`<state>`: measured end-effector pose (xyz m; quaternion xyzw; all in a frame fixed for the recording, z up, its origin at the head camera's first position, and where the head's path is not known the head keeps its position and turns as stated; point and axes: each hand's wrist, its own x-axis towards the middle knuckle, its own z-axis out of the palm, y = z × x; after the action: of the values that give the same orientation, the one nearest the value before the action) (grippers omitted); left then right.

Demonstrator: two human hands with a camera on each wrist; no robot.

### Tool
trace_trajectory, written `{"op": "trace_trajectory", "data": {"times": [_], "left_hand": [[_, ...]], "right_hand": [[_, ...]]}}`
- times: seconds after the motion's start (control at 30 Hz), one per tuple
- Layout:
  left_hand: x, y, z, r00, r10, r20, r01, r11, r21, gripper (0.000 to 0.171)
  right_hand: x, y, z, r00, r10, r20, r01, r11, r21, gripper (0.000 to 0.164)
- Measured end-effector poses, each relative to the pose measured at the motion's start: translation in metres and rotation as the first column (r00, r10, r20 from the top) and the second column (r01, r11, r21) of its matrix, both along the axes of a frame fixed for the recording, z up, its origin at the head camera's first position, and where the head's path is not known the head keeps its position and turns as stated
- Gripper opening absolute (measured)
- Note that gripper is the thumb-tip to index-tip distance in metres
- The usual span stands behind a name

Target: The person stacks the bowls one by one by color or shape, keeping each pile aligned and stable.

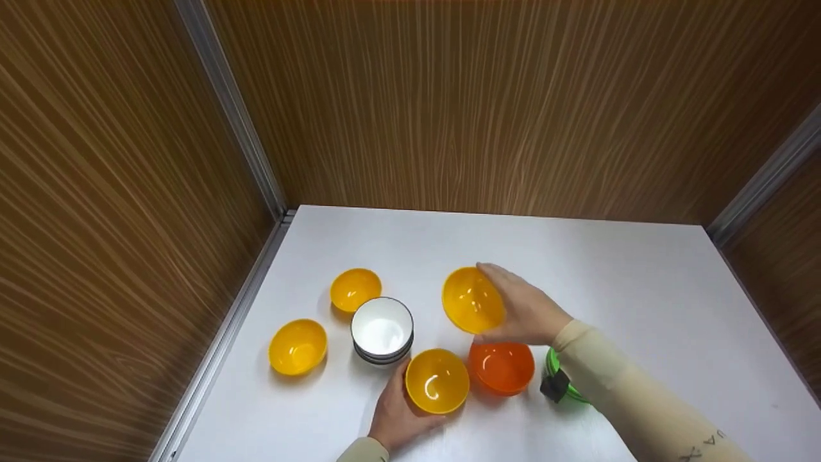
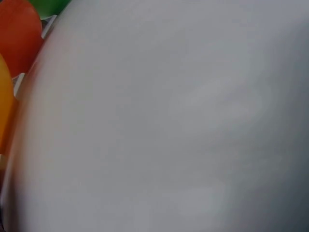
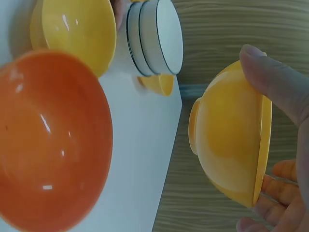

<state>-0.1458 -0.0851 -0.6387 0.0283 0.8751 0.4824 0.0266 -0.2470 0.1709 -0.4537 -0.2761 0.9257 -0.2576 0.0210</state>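
My right hand (image 1: 526,311) grips a yellow bowl (image 1: 471,300) by its rim, thumb on one side and fingers on the other; in the right wrist view this bowl (image 3: 231,140) is held up off the table. Lower down, my left hand (image 1: 401,410) curls around the side of a second yellow bowl (image 1: 437,381). Directly right of that bowl sits an orange bowl (image 1: 502,367). A stack of white bowls with dark rims (image 1: 383,328) stands just beyond the left hand. The left wrist view mostly shows a blurred pale surface.
Two more yellow bowls stand at the left, one nearer (image 1: 297,347) and one farther (image 1: 356,290). Partly hidden by the right sleeve are green bowls (image 1: 553,360) with a black piece (image 1: 555,386) against them. Wood-patterned panels (image 1: 449,109) wall the white table (image 1: 616,269).
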Motion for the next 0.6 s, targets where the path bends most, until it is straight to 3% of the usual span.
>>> {"op": "trace_trajectory", "data": {"times": [0.23, 0.6], "left_hand": [[-0.002, -0.001, 0.000, 1.000, 0.007, 0.019, -0.007, 1.000, 0.003, 0.126], [-0.010, -0.006, 0.001, 0.999, -0.031, -0.032, 0.029, 0.998, -0.047, 0.120]], "right_hand": [[0.014, -0.015, -0.007, 0.994, 0.084, -0.071, -0.082, 0.996, 0.027, 0.116], [0.024, -0.041, -0.033, 0.976, 0.209, -0.057, -0.205, 0.976, 0.078, 0.116]]}}
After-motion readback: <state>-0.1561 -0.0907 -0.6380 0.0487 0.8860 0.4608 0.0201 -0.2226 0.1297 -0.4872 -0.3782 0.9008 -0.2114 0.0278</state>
